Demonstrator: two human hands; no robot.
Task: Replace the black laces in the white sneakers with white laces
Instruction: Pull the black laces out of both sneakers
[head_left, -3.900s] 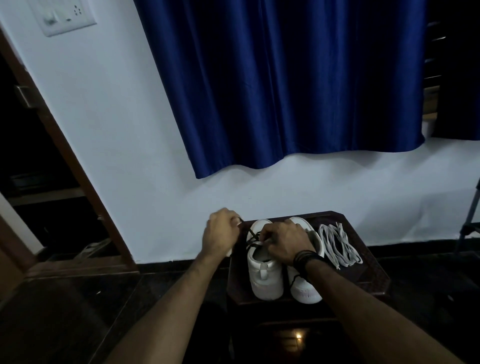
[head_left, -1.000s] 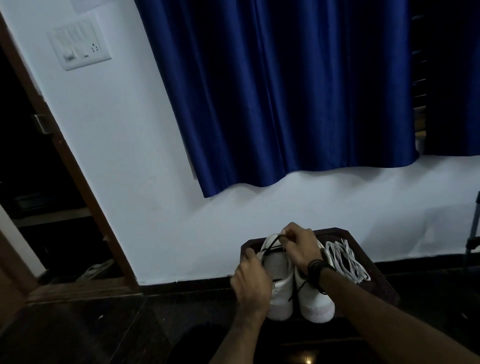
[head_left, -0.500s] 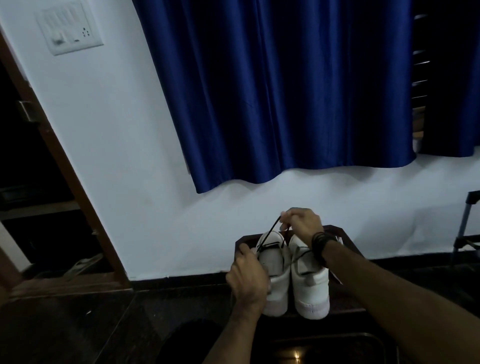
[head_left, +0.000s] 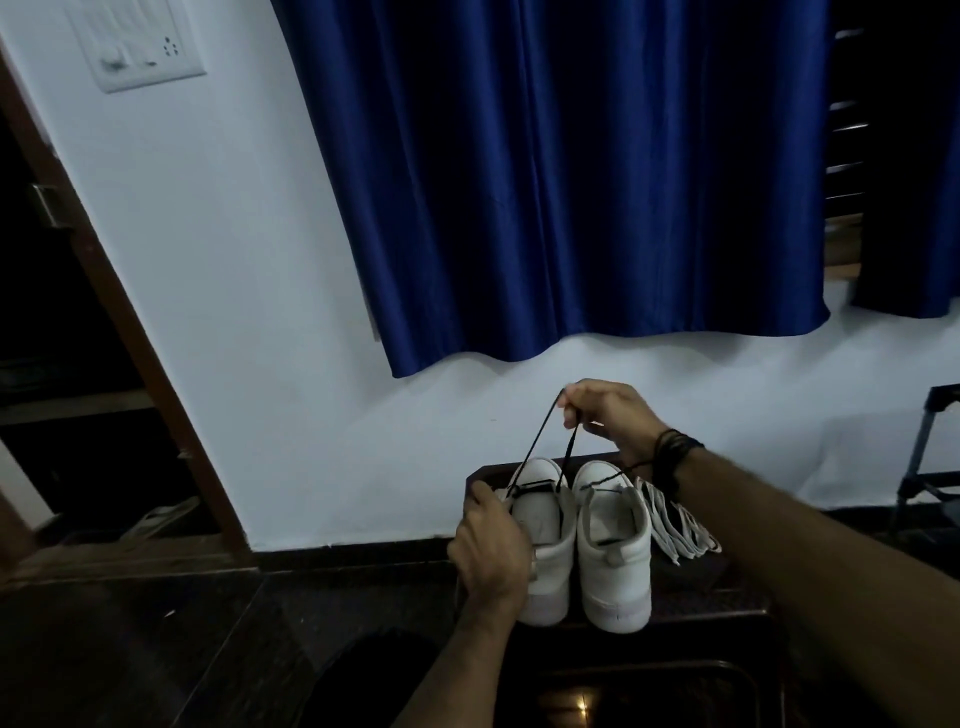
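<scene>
Two white low-top sneakers are standing side by side, heels toward the camera, on a small dark brown wooden bench placed against the white wall. The left white sneaker is sitting at the 9 o'clock side of the right white sneaker, and the two are touching or very nearly touching along their inner sides. The left hand is gripping the outer side of the left sneaker near its collar, fingers curled round the edge; this grip is closed on the shoe. The right hand is raised at the 12 o'clock side of the pair, above the toes, and its grip is pinching the thin black lace between thumb and fingers. Two strands of that lace are running taut from the pinch down to the eyelets of the left sneaker. Black bands are encircling the right wrist. A bundle of flat white laces is lying on the bench just beside the right sneaker, at its 3 o'clock side. A dark blue satin curtain is hanging on the wall above, and a white switch plate is showing at the 10 o'clock corner.
</scene>
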